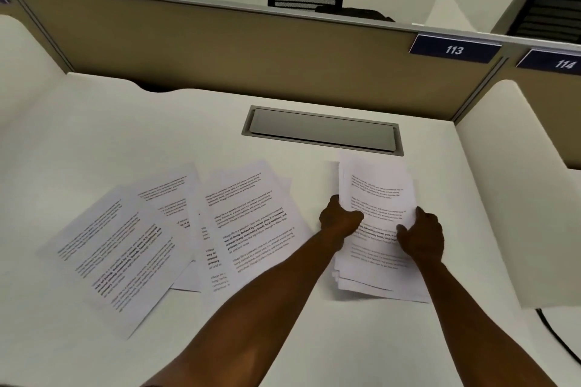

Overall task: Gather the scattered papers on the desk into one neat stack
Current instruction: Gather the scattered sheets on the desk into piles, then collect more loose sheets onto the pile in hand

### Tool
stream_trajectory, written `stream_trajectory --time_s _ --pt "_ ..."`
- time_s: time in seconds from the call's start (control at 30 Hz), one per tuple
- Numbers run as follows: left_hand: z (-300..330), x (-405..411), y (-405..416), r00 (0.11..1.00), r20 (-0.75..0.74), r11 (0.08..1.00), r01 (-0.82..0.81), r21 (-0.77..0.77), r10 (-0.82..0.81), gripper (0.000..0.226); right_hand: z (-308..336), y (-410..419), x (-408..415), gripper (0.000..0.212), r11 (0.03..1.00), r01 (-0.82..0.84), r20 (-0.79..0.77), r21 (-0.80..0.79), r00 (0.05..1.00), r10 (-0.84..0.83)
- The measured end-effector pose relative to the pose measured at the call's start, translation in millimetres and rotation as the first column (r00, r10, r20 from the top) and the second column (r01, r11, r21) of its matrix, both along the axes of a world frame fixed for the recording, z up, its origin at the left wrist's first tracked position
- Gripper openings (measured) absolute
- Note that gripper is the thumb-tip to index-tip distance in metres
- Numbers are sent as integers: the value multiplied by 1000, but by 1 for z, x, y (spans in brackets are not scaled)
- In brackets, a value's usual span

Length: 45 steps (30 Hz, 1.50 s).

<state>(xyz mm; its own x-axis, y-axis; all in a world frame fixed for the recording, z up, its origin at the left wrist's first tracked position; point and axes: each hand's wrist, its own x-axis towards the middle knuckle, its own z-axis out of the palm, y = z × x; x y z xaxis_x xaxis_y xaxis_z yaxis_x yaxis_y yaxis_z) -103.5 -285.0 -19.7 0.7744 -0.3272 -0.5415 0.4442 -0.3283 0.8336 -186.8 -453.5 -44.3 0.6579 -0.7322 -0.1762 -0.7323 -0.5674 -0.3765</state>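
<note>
A rough stack of printed white papers [375,192] stands on the right of the white desk [283,324], its edges uneven at the bottom. My left hand [338,218] grips the stack's left edge and my right hand [423,237] grips its right edge. To the left, several loose printed sheets lie fanned and overlapping: one sheet [251,217] beside my left forearm, another [169,198] behind it, and a tilted one [116,258] at the far left.
A grey cable-tray lid [323,129] is set into the desk behind the papers. A tan partition [220,47] with number tags 113 [454,49] and 114 closes the back. White side dividers stand left and right. A black cable [556,336] runs at the right.
</note>
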Motion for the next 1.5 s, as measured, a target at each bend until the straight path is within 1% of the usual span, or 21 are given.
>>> stream_trajectory --time_s 0.1,0.17,0.2,0.27,0.33,0.4,0.43,0.5,0.6,0.67,0.77,0.87,0.93,1.07,1.17,1.27,1.33,1.4,1.43,1.47,1.5 --pt "-3 -6 -2 972 134 962 161 221 -194 79 0 -4 -7 66 999 16 -13 -42 1000 -17" --pt "-4 -9 1 947 211 939 176 296 -244 87 1 0 -7 65 996 43 13 -80 999 -42" --pt "-4 -11 6 939 260 945 143 294 -223 88 2 6 -5 64 993 61 74 -96 996 -54" --pt "-1 -13 29 919 371 966 35 255 -132 86 8 24 2 59 991 59 271 -118 962 -25" --pt "-2 -15 64 884 467 966 -109 234 -13 81 15 56 13 50 993 -49 438 -112 894 94" --pt "-4 -14 108 844 521 918 -298 263 125 77 19 98 23 46 978 -205 491 -45 848 200" --pt "-7 -14 130 826 531 871 -390 298 188 77 18 120 27 48 958 -288 480 3 841 251" --pt "-12 -13 172 811 508 765 -515 387 289 78 11 161 34 60 895 -442 391 58 835 387" --pt "-22 -16 212 835 441 675 -535 508 330 81 -5 201 44 84 841 -536 192 76 835 515" --pt "-29 -20 224 871 410 658 -478 582 271 82 -11 214 48 93 837 -545 76 46 838 541" --pt "-35 -23 232 885 408 657 -445 608 222 82 -20 225 48 96 819 -574 -37 -8 819 573" --pt "-33 -20 234 885 409 652 -447 613 223 83 -20 228 46 96 809 -585 -59 -54 811 583" --pt "-30 -17 234 894 391 655 -433 620 221 85 -17 228 46 96 814 -580 -51 -46 815 577" --pt "-21 -9 236 879 367 694 -469 546 306 88 -8 232 46 96 864 -501 58 53 865 499" --pt "-18 -2 241 839 353 719 -540 439 415 89 -3 232 49 93 895 -345 178 284 936 304" --pt "-13 3 248 790 207 768 -611 191 577 89 0 227 53 84 826 -207 207 525 972 112" --pt "-9 7 253 763 69 761 -646 58 642 82 0 224 54 78 789 -176 185 589 979 80" --pt "-4 9 256 807 -17 807 -590 -18 590 62 0 222 54 64 781 -170 180 600 981 76" --pt "-1 7 255 850 -1 849 -527 -36 527 54 -1 221 54 49 777 -171 188 606 980 69" --pt "3 4 254 888 59 890 -455 -27 456 51 -1 221 54 32 769 -178 200 614 978 67" --pt "6 0 252 913 150 923 -384 10 378 53 -1 221 54 22 756 -188 213 627 975 65"
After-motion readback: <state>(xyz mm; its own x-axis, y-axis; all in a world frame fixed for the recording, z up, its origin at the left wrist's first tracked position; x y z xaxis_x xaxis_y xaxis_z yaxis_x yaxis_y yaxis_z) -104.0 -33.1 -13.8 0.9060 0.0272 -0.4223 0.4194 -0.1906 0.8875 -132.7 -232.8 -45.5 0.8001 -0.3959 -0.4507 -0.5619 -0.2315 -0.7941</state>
